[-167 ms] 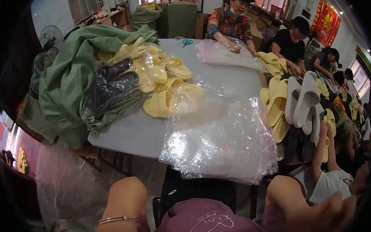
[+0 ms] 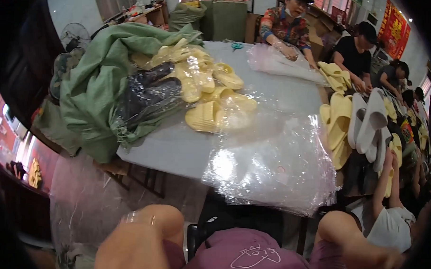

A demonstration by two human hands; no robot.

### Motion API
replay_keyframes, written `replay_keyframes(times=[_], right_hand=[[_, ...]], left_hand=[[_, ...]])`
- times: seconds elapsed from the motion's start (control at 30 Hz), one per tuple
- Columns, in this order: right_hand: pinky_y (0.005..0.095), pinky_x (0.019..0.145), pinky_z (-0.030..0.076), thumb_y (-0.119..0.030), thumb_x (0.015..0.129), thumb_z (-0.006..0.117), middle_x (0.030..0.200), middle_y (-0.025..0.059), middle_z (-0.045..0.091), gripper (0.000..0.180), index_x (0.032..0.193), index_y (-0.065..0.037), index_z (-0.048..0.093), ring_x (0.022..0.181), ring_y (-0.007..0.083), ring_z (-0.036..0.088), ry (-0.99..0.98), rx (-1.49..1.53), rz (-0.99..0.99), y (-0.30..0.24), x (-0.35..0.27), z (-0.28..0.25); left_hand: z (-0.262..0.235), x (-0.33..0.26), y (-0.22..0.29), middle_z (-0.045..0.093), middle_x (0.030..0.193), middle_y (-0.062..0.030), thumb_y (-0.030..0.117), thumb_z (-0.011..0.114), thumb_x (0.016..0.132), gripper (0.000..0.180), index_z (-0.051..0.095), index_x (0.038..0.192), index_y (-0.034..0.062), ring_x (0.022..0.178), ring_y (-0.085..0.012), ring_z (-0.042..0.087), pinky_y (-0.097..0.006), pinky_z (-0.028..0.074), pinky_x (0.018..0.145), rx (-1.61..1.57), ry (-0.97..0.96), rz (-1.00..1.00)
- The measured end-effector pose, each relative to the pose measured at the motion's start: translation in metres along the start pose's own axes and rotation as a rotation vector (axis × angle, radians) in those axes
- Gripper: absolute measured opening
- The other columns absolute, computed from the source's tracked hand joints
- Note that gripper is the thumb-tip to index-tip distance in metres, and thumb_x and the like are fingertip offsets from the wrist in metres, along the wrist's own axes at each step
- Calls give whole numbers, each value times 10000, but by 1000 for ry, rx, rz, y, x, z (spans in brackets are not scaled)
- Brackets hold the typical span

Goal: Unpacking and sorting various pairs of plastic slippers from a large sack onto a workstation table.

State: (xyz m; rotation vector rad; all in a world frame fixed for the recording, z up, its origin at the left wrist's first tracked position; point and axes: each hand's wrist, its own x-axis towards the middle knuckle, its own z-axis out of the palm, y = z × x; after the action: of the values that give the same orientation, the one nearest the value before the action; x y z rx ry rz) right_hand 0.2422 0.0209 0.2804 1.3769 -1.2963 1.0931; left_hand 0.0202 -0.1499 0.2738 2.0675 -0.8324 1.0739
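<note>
My left hand [image 2: 129,253] is low at the left, in front of my bare knee, with a bracelet near it. Motion blurs it, so its fingers cannot be made out. Beside my other knee, at the lower right, my right hand [image 2: 383,259] is also smeared, its fingers indistinct. Neither hand touches anything on the table. Closest to me on the grey table [image 2: 154,160] lies a stack of clear plastic bags [image 2: 273,165], overhanging the front edge. Behind it, yellow slippers [image 2: 203,116] are heaped, some under clear film. Dark slippers [image 2: 150,96] in clear wrap lie left of them.
A large green woven sack [image 2: 88,91] spreads over the table's left side. Yellow and grey slippers [image 2: 371,117] stand along the right. Across the table, a person [image 2: 287,27] handles clear bags [image 2: 279,66] near teal scissors [image 2: 237,46]. Other people work at the right.
The view has turned, shifting the table and its contents rightward in the picture. My left hand has come into sight at the lower left. My right hand has dropped lower.
</note>
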Motion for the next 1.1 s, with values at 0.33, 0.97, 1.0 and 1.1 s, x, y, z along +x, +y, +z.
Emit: replay_keyframes(times=[0.33, 0.97, 1.0, 1.1], right_hand=[[487, 947, 253, -339, 728, 633, 1226, 106, 459, 593, 1244, -117, 443, 1127, 356, 382, -680, -1324, 1260, 58, -214, -42], [561, 937, 249, -516, 715, 569, 1269, 125, 417, 638, 1247, -182, 454, 1164, 405, 347, -695, -1279, 1492, 51, -288, -44], [563, 937, 250, -514, 712, 572, 1275, 125, 411, 639, 1246, -185, 453, 1174, 408, 338, -698, -1263, 1490, 52, -288, -44], [517, 931, 274, -526, 714, 563, 1267, 108, 404, 643, 1254, -198, 442, 1141, 390, 355, -775, -1281, 1504, 56, -276, -42]], left_hand=[[-88, -324, 11, 563, 1008, -89, 292, 622, 782, 365, 546, 1051, 57, 876, -185, 536, -320, 421, 778, 592, 2643, -819], [-231, -196, -52, 530, 1094, -143, 169, 363, 901, 276, 469, 1090, -2, 992, -278, 545, -433, 498, 825, 369, 2253, -242], [-232, -183, -50, 530, 1094, -143, 169, 363, 901, 276, 469, 1090, -2, 992, -278, 545, -433, 498, 825, 374, 2255, -238], [-232, -154, -45, 535, 1077, -149, 150, 351, 908, 254, 468, 1050, -25, 1004, -267, 538, -423, 495, 825, 292, 2007, -166]])
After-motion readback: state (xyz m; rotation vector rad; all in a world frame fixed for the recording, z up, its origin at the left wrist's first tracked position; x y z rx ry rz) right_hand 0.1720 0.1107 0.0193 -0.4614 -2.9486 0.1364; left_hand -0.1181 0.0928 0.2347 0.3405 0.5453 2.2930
